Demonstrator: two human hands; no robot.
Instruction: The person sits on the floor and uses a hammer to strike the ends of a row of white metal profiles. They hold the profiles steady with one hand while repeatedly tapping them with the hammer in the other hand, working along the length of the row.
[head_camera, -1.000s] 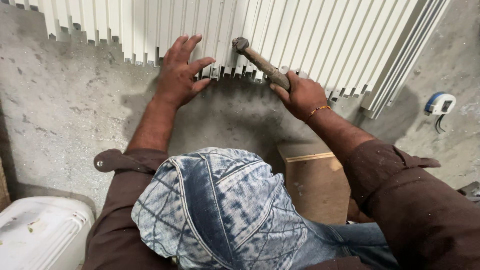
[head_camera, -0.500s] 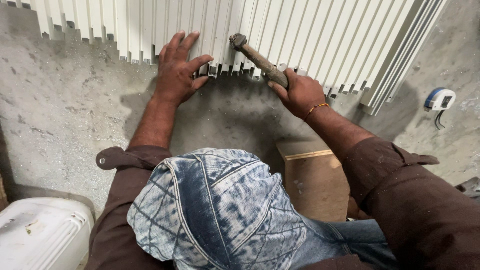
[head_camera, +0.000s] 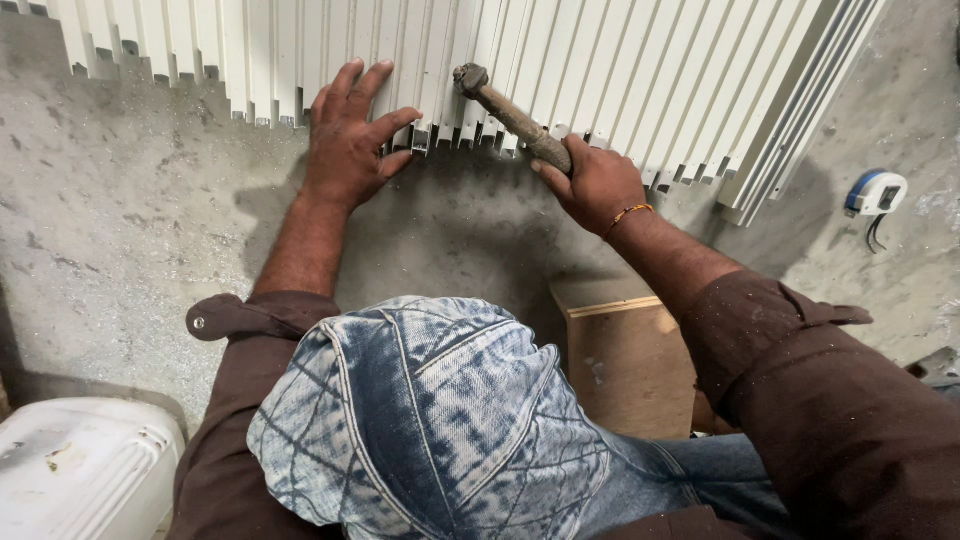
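Hammer (head_camera: 512, 115) sits in my right hand (head_camera: 592, 185), fingers wrapped tight round its handle, the head up ahead of my knuckles and resting against the ends of the white ribbed strips (head_camera: 560, 60). My left hand (head_camera: 347, 140) lies spread flat on those strips, just left of the hammer head, thumb stretched toward it. Below both hands runs the grey concrete floor (head_camera: 130, 230). A tape measure (head_camera: 875, 193) lies well off to the right of my right hand.
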